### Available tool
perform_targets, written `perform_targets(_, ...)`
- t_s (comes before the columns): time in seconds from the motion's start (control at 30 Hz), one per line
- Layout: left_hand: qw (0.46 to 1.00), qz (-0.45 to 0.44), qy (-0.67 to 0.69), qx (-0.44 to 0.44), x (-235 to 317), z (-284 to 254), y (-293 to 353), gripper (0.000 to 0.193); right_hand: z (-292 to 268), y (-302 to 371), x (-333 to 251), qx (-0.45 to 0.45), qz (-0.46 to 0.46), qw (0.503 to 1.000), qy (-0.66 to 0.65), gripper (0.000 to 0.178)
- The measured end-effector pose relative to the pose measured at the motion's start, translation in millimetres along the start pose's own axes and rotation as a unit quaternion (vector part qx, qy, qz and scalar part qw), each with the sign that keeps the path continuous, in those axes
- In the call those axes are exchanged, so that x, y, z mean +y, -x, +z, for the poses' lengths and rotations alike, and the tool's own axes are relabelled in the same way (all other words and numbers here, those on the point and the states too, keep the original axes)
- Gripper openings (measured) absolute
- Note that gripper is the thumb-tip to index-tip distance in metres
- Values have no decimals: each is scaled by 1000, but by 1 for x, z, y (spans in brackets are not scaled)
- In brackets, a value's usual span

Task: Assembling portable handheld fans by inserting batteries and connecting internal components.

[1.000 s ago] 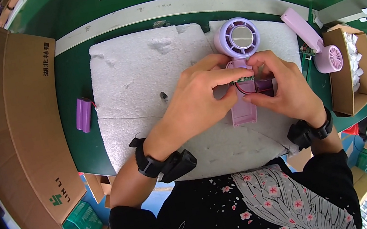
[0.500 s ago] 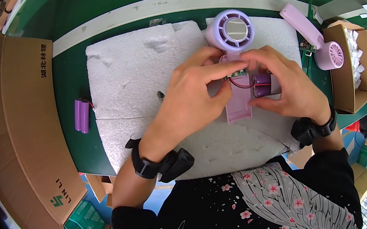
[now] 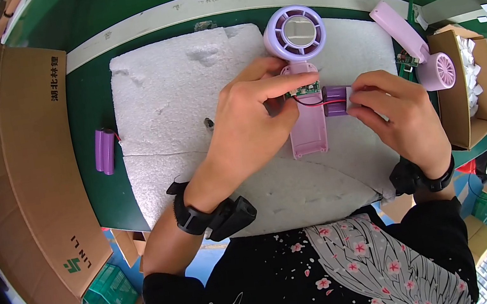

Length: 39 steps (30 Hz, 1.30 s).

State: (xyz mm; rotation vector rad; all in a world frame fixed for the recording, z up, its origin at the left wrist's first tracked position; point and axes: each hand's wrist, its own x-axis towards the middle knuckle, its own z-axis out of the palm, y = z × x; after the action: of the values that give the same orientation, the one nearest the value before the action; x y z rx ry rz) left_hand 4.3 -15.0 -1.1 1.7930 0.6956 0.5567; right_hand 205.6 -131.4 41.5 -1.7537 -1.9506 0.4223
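Observation:
A handheld fan lies on the foam, its round lilac head (image 3: pixel 294 34) at the far end and its open pink handle shell (image 3: pixel 309 134) toward me. My left hand (image 3: pixel 244 116) grips the shell by its left side, index finger across the green circuit board (image 3: pixel 308 89) inside. Red and black wires run from the board to a purple two-cell battery pack (image 3: pixel 334 102) beside the shell's right edge. At the pack's right end is a white piece (image 3: pixel 349 99), where the thumb and fingers of my right hand (image 3: pixel 402 106) are closed; its exact kind is partly hidden.
White foam slabs (image 3: pixel 164 101) cover the green table. A spare purple battery pack (image 3: pixel 105 151) lies left, near a tall cardboard box (image 3: pixel 34 174). To the right are another opened pink fan (image 3: pixel 435 73) and a small carton (image 3: pixel 454 110) of white pieces.
My right hand has drawn back rightward from the shell and now pinches the battery pack's right end. The fan and pack have shifted slightly left and away; my left hand keeps its grip.

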Motion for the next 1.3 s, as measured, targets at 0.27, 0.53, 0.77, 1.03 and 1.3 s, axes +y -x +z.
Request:
perform_targets(0.27,999,10,-37,14,1,1,2,44,10,5,-7,26,-34,996,75,17)
perform_targets(0.53,998,34,-44,17,0,0,1,42,8,3,-3,17,-13,998,65,16)
perform_targets(0.77,1000,-1,-5,17,4,0,0,39,3,2,1,14,-15,999,24,15)
perform_targets(1.03,1000,-3,-5,-10,1,-2,1,42,9,4,-11,17,-10,997,74,17)
perform_targets(1.3,1000,-14,10,-16,1,-2,-2,42,12,3,-5,-20,30,997,68,23)
